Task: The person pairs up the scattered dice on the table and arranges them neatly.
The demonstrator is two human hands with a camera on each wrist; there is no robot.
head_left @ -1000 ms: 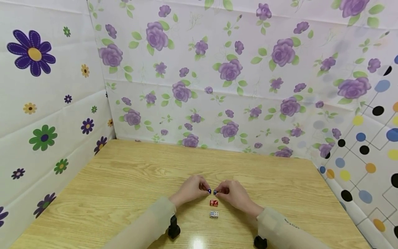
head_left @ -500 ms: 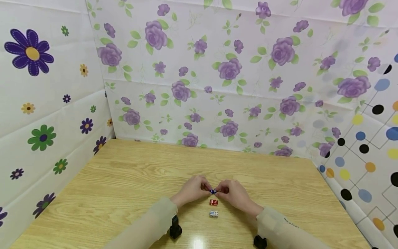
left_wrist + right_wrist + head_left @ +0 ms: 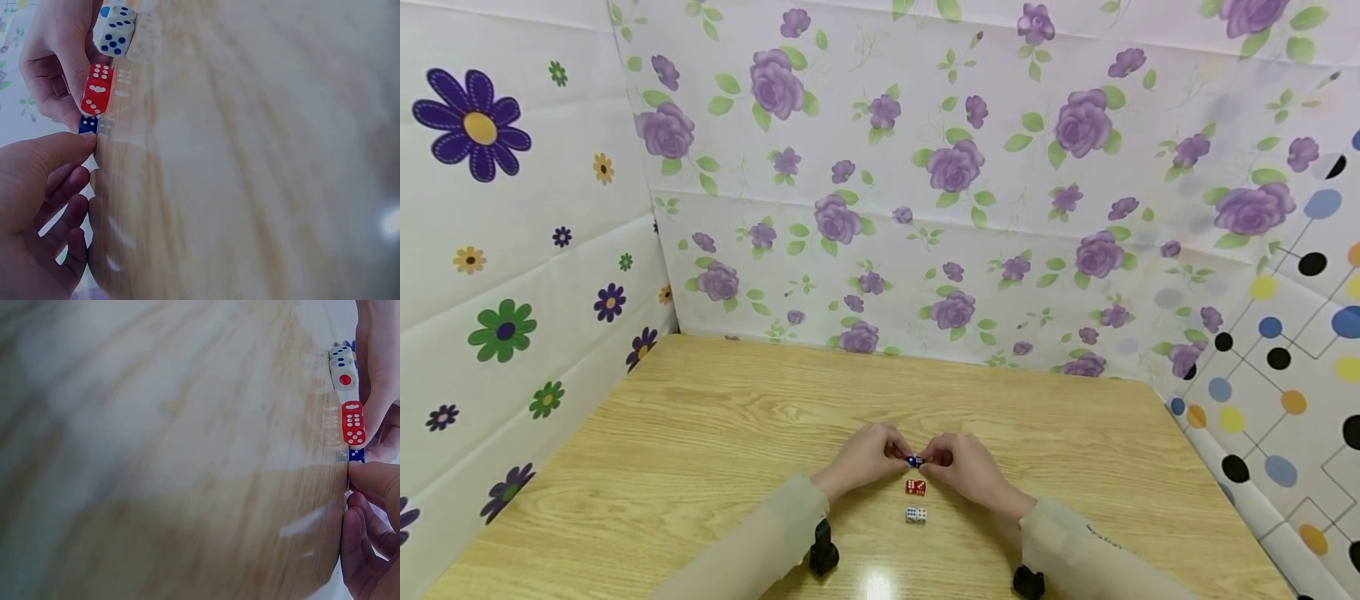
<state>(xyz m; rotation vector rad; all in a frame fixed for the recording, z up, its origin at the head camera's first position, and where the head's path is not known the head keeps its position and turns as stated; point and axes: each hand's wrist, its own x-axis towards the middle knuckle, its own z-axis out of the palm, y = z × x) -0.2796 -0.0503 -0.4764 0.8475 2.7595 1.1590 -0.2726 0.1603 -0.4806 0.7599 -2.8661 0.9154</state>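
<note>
Two blue dice [image 3: 915, 461] with white dots sit side by side on the table. My left hand [image 3: 867, 454] pinches the left blue die between thumb and fingertips, while my right hand [image 3: 964, 468] pinches the right one from the other side. Just nearer to me lies a pair of red dice [image 3: 915, 487], set against each other. A pair of white dice [image 3: 916, 515] lies nearer still, in line with the red ones. In the left wrist view a blue die [image 3: 89, 124] is partly covered by my left thumb; my right thumb partly hides blue in the right wrist view.
The wooden table [image 3: 737, 425] stretches out on both sides of the hands. A floral cloth [image 3: 880, 275] hangs along its back edge, with patterned cloths at left and right. Black wrist devices [image 3: 823, 557] sit beneath both sleeves.
The two blue dice were slightly apart a second ago; my left hand has moved a little right and brought its die against the other. Since half a second ago almost nothing has moved.
</note>
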